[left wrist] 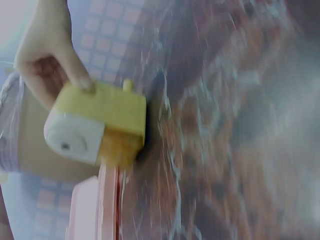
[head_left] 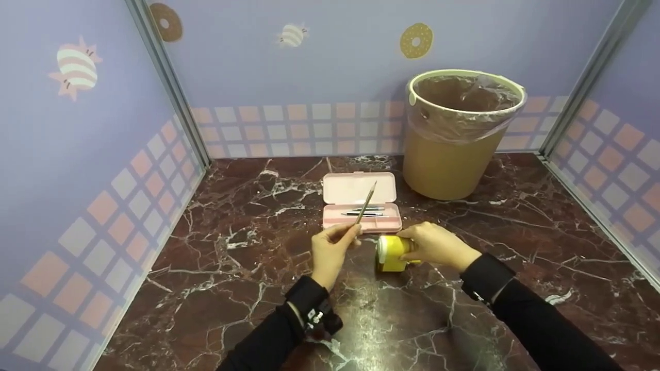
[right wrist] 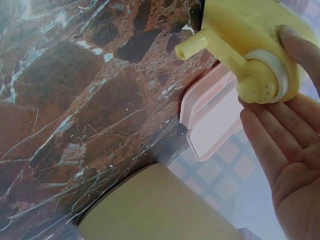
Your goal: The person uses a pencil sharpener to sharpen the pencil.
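In the head view my left hand pinches a pencil near its lower end, its tip slanting up and away over a pink pencil case. To its right, my right hand grips a yellow crank pencil sharpener with a white front, close over the table. The left wrist view shows the sharpener's white face and its amber see-through lower part. From the right wrist, the crank handle sticks out, with thumb and fingers on either side of the yellow body.
The pencil case lies with its lid raised, several pencils inside. A tall tan bin lined with a clear bag stands at the back right. Patterned wall panels enclose the dark marbled table at the back and sides.
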A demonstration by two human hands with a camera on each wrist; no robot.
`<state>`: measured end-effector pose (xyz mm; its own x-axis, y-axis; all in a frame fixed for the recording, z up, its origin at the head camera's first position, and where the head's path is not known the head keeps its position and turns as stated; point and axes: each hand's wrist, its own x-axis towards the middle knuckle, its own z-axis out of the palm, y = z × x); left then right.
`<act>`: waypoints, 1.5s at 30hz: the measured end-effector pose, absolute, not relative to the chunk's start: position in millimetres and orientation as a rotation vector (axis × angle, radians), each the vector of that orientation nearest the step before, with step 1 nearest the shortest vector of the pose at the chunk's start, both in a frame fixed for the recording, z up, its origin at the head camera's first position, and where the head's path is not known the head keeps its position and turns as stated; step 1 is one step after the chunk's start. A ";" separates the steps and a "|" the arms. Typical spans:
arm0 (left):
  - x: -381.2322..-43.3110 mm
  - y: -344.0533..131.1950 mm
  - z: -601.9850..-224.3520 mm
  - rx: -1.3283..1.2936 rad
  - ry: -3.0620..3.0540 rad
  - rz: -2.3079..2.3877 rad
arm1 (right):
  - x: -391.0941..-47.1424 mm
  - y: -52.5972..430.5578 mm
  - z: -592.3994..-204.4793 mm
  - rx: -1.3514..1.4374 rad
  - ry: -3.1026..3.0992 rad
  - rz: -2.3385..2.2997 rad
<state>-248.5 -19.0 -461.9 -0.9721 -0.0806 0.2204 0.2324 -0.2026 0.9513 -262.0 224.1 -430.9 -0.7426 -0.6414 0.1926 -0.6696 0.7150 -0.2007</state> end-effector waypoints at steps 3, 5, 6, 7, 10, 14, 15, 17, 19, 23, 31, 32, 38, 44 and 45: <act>-246.6 -11.1 -462.5 -0.153 -1.811 -2.320 | -260.5 223.2 -432.1 1.069 -2.789 0.403; -246.2 -6.9 -464.2 -0.135 -1.791 -2.363 | -260.1 222.9 -433.3 1.064 -2.780 0.416; -246.3 -5.0 -465.2 -0.127 -1.787 -2.379 | -259.8 222.7 -433.7 1.057 -2.781 0.426; -246.4 -3.2 -466.0 -0.118 -1.786 -2.395 | -259.8 222.7 -434.3 1.050 -2.783 0.439; -247.1 1.0 -467.1 -0.105 -1.793 -2.414 | -259.5 223.4 -435.1 1.028 -2.790 0.485; -247.7 4.5 -465.5 -0.112 -1.784 -2.427 | -260.2 225.1 -434.7 1.013 -2.805 0.583; -247.8 5.0 -464.8 -0.114 -1.780 -2.431 | -260.5 225.4 -434.4 1.013 -2.802 0.609; -247.6 5.6 -463.6 -0.115 -1.768 -2.441 | -260.7 225.2 -433.6 1.015 -2.773 0.661; -247.5 6.3 -462.9 -0.112 -1.760 -2.445 | -260.0 223.7 -432.7 0.995 -2.728 0.740; -246.8 7.1 -461.9 -0.093 -1.755 -2.452 | -255.9 215.3 -431.2 0.881 -2.612 1.020; -246.6 11.8 -462.6 -0.092 -1.808 -2.405 | -249.6 183.5 -431.2 0.506 -2.392 1.581; -246.5 12.2 -462.5 -0.091 -1.819 -2.399 | -249.3 180.7 -430.9 0.464 -2.366 1.638; -244.6 13.2 -462.9 -0.105 -1.824 -2.396 | -249.8 167.9 -429.8 0.268 -2.212 1.936; -243.1 13.7 -463.9 -0.138 -1.825 -2.401 | -250.4 162.7 -430.4 0.195 -2.124 2.052; -243.4 13.7 -464.2 -0.144 -1.826 -2.400 | -250.4 162.1 -430.4 0.191 -2.116 2.054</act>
<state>-243.4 13.7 -464.2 -0.9879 -0.0399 0.1497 0.1549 -0.2636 0.9521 -250.4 162.1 -430.4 -0.9744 0.0367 0.2218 -0.2206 0.0336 -0.9748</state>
